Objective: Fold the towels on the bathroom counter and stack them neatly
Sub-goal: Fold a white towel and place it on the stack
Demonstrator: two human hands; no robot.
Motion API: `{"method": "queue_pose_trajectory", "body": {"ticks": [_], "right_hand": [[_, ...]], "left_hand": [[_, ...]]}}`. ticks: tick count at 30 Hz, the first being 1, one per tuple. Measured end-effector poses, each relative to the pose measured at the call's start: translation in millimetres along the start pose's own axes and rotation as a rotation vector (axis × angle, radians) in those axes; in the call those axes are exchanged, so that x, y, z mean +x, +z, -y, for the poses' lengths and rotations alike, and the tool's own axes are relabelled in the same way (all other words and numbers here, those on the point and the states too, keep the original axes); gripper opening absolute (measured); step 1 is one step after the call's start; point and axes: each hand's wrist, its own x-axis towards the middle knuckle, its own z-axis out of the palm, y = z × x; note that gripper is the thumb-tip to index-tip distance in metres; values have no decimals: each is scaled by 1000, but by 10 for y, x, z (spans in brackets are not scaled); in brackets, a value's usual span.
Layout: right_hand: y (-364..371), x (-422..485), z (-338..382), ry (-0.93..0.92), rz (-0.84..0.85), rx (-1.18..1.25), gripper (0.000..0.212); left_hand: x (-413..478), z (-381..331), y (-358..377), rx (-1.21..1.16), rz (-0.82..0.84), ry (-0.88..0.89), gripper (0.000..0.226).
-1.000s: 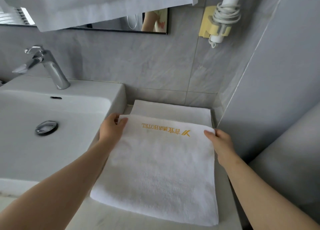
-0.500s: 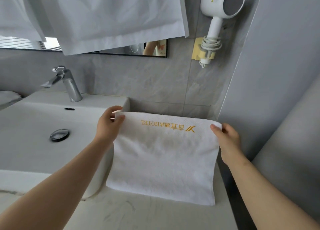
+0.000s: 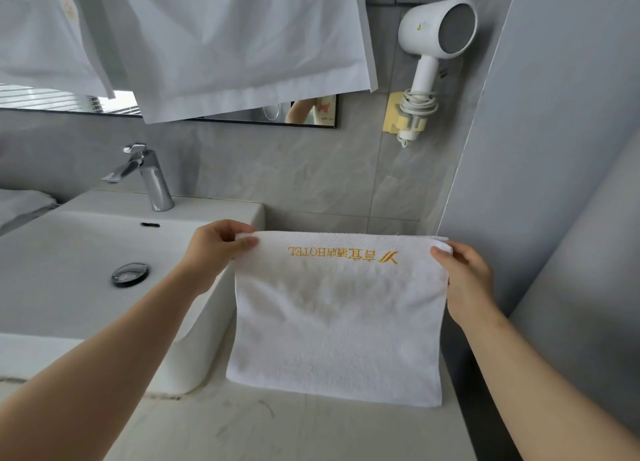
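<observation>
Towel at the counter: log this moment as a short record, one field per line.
towel: white, gold lettering near the top edge, held up flat, lower edge meeting the counter
left hand: pinches the top left corner
right hand: pinches the top right corner
counter: pale, marbled
sink: white, left of the towel
tap: chrome, behind the sink bowl
hair dryer: white, in a yellow wall holder above the towel
</observation>
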Motion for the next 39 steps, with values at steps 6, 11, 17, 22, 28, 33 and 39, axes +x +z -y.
{"method": "queue_pose_trajectory", "body": {"ticks": [6,11,17,22,28,33,39], "right_hand": [[-18,-6,-2,11,43,24,18],[20,33,-10,-35,61,12,41],[35,75,-85,-134,33,-170,23],[22,35,-87,-163,-16,-193,15],[13,59,-15,-214,-28,-284,12],[-32,96,198,69,147,-96,14],[-108,76,82,468,270,-191,15]], "left_hand": [[35,-49,-89,114,49,18,23],[64,-112,-26,554,36,181,20],[107,-138,-23,1186,313,295,24],[72,-59,-10,361,267,57,20],[-18,-156,-65,56,454,-124,25],[-2,-233,-141,-181,526,-246,27],[83,-54,-119,-51,608,-440,19]]}}
